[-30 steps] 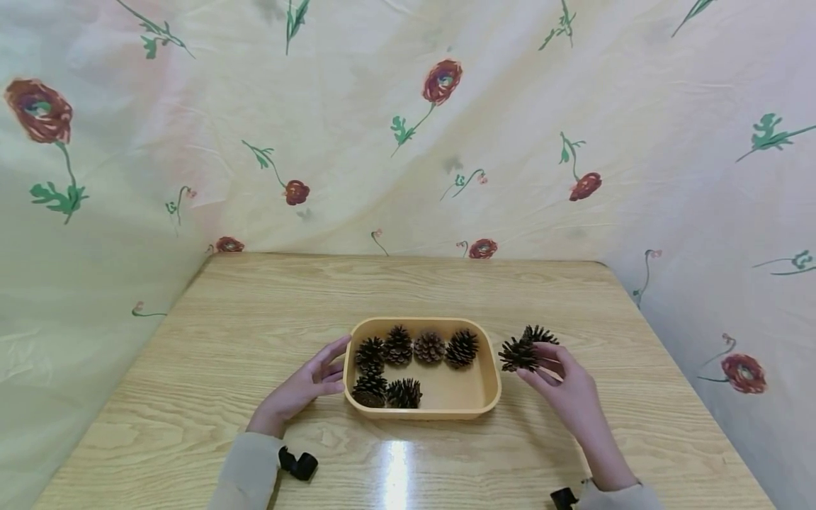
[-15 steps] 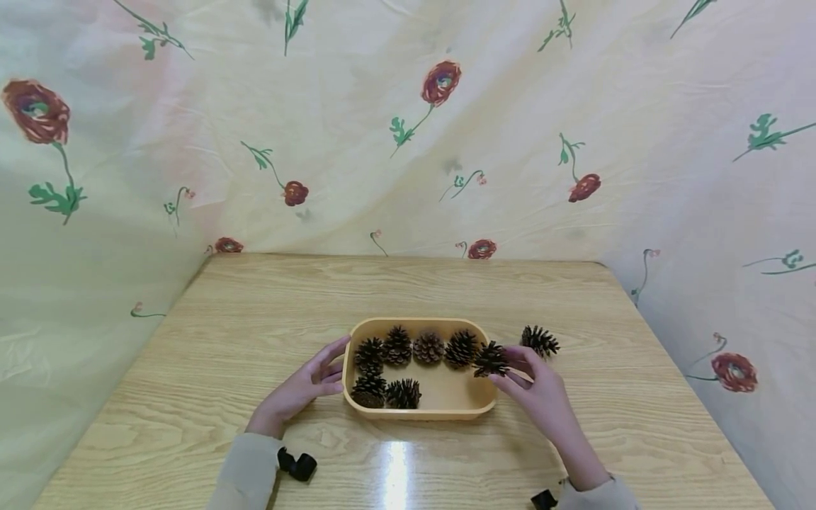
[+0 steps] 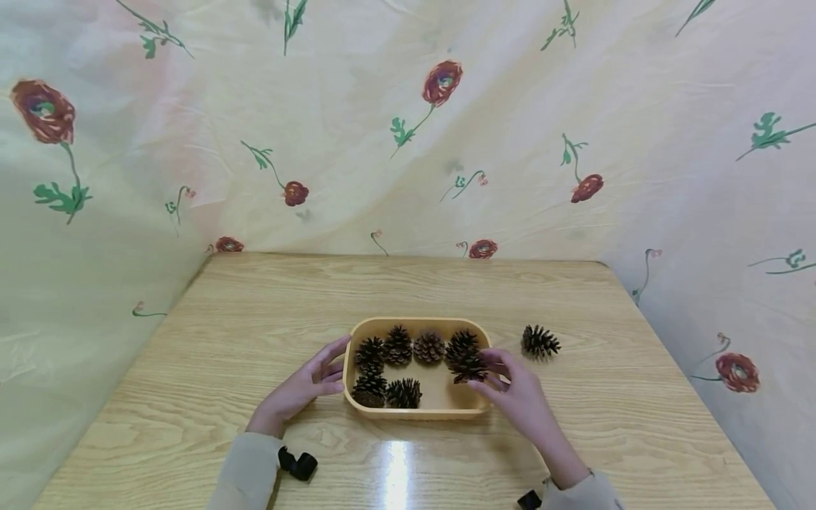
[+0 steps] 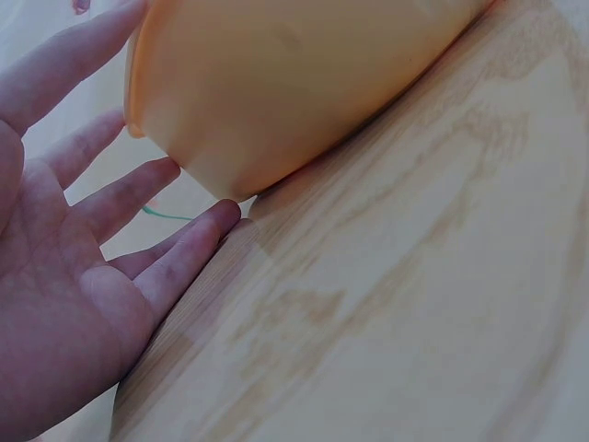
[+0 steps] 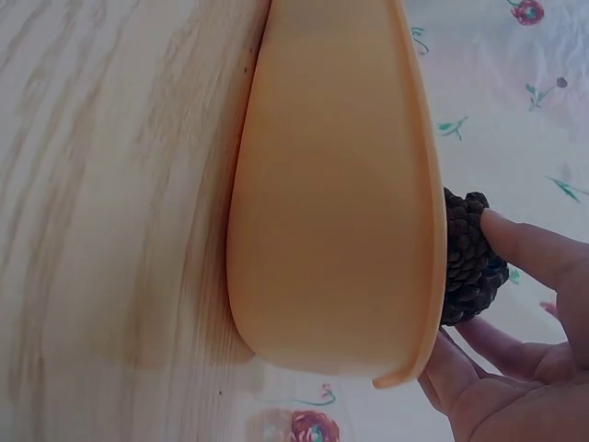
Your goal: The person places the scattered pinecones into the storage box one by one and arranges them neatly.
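A yellow oval-cornered bin point(image 3: 421, 413) stands on the table, with several brown pine cones lined along its back and left sides, such as a pine cone point(image 3: 429, 347) at the back. My left hand point(image 3: 304, 386) rests its straight fingers against the bin's left wall; in the left wrist view the fingertips point(image 4: 225, 214) touch that wall. With thumb and fingers my right hand point(image 3: 518, 397) pinches a pine cone point(image 5: 471, 258) just inside the bin's right end, partly above the rim. In the head view this cone overlaps the one at the back right.
One loose pine cone point(image 3: 540, 342) lies on the wooden table point(image 3: 287, 297) right of the bin. Flowered cloth point(image 3: 357, 142) hangs behind and at both sides of the table. Black wrist cameras sit at both cuffs.
My right hand has carried the pine cone leftward from beside the loose one, over the rim and into the bin's right end. My left hand has stayed put.
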Available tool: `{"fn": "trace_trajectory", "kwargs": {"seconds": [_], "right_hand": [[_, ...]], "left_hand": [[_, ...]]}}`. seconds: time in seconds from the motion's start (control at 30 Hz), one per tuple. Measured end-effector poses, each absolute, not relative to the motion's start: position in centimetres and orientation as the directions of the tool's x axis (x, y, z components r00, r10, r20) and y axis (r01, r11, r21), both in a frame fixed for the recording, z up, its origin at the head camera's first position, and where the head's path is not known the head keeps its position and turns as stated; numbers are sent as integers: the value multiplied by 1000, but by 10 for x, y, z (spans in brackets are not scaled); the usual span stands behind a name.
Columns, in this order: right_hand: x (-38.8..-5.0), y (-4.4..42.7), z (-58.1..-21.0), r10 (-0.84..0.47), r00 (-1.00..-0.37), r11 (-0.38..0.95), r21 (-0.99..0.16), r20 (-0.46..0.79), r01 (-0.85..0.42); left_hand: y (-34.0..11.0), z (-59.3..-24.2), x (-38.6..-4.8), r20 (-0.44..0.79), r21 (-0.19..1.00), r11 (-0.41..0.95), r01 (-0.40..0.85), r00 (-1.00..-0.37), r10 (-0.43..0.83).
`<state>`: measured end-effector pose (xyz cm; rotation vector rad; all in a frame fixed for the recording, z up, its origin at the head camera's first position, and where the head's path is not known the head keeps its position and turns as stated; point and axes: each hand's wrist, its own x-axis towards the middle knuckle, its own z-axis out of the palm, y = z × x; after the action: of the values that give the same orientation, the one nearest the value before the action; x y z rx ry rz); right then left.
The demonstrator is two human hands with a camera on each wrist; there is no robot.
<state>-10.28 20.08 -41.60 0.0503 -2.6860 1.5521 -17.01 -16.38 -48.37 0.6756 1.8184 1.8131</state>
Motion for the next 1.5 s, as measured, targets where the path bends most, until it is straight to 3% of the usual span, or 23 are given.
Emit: {"fn": "trace_trajectory", "kwargs": {"seconds": [0.7, 1.13, 1.5], "right_hand": [[-123, 180, -422, -146, -989, 704, -702, 12, -113], [-124, 167, -427, -184, -982, 714, -692, -37, -108], [-125, 165, -424, -248, -964, 778, -613, -99, -138]], "left_hand": [[-157, -492, -179, 9, 1000, 7, 17, -772, 635], [-157, -491, -177, 20, 1000, -3, 24, -774, 633], [-156, -489, -175, 26, 999, 18, 48, -779, 626]]}}
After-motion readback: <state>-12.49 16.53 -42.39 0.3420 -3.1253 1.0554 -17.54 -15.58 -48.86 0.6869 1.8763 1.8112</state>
